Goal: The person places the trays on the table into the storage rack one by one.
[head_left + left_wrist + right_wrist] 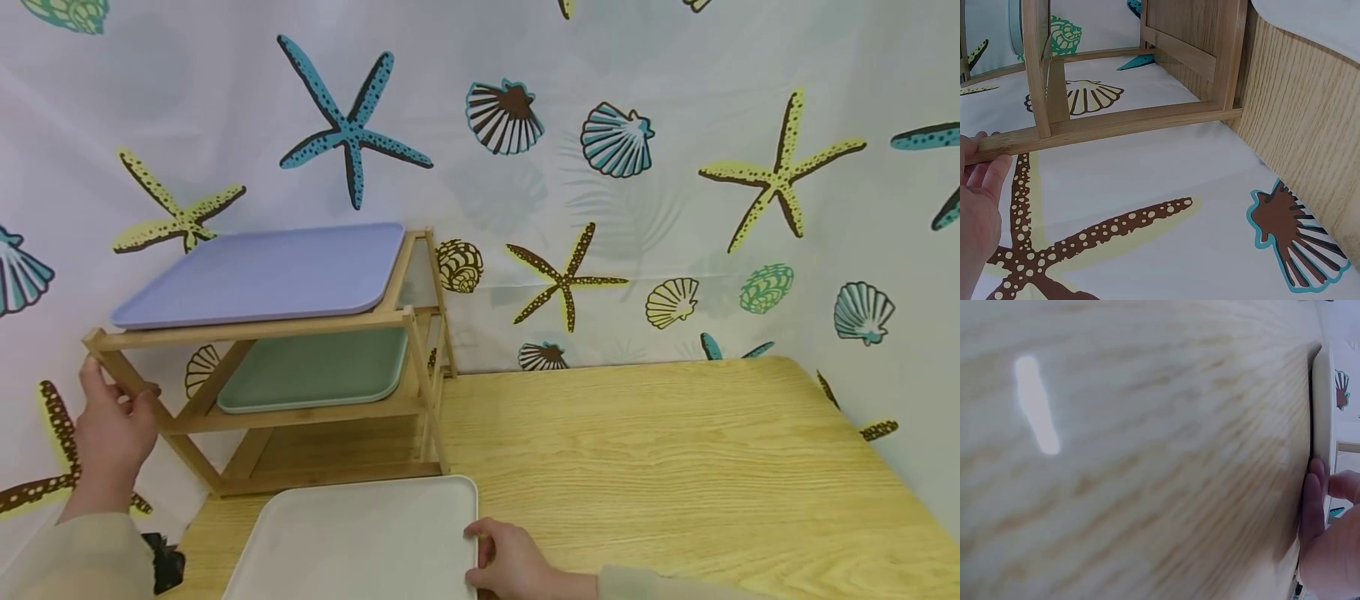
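Observation:
My left hand (116, 425) grips the front left post of a wooden rack (255, 331), its fingers curled round the wood, as the left wrist view also shows. On the rack's top level lies a lavender tray (277, 271), and a green tray (315, 371) lies on the level below. In front of the rack is a white tray (360, 542), partly cut off by the lower edge of the head view. My right hand (513, 560) pinches its right rim; in the right wrist view the fingers are under the rim and the thumb is over it.
The rack stands on a wood-grain table (637, 467), near its left side. A curtain (510, 200) printed with starfish and shells hangs behind and along both sides. A small black object (165, 562) is by the left sleeve, its kind unclear.

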`<state>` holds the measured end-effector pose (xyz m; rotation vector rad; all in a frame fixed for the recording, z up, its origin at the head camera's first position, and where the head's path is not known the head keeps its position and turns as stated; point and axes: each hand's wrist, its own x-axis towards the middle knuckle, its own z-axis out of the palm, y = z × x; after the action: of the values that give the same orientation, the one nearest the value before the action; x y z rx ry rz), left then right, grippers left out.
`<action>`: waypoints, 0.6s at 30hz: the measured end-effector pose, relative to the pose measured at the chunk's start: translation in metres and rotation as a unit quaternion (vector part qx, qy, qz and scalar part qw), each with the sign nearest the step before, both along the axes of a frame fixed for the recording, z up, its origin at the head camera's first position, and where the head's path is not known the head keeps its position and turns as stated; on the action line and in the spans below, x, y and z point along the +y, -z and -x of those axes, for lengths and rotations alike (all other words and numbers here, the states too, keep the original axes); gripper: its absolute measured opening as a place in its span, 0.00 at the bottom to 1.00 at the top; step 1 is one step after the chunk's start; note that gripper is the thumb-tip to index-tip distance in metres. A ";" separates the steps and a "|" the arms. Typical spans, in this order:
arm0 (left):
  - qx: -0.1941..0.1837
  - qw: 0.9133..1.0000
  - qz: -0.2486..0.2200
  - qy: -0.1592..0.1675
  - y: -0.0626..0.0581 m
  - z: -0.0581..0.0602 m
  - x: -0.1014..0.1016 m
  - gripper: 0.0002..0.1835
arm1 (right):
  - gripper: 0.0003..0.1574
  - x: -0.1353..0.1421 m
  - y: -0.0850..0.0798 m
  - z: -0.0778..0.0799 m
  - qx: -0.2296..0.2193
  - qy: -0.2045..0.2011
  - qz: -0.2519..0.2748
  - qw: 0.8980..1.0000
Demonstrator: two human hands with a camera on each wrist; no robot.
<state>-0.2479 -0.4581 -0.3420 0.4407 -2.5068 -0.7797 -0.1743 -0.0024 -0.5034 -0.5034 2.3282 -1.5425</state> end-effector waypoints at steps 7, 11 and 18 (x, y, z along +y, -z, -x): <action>0.001 1.000 -0.008 0.004 -0.001 0.002 0.002 0.36 | 0.27 -0.001 -0.004 -0.003 -0.038 0.010 0.040 0.998; 0.003 1.000 -0.006 -0.004 -0.002 0.003 0.002 0.36 | 0.28 0.000 -0.005 -0.005 -0.047 -0.004 0.067 0.997; -0.010 1.000 -0.025 0.003 -0.001 0.001 0.002 0.37 | 0.32 0.006 0.002 -0.004 -0.108 -0.054 0.154 0.981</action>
<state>-0.2489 -0.4563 -0.3406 0.4596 -2.5140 -0.8452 -0.1699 0.0034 -0.5051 -0.4961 1.8814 -1.8156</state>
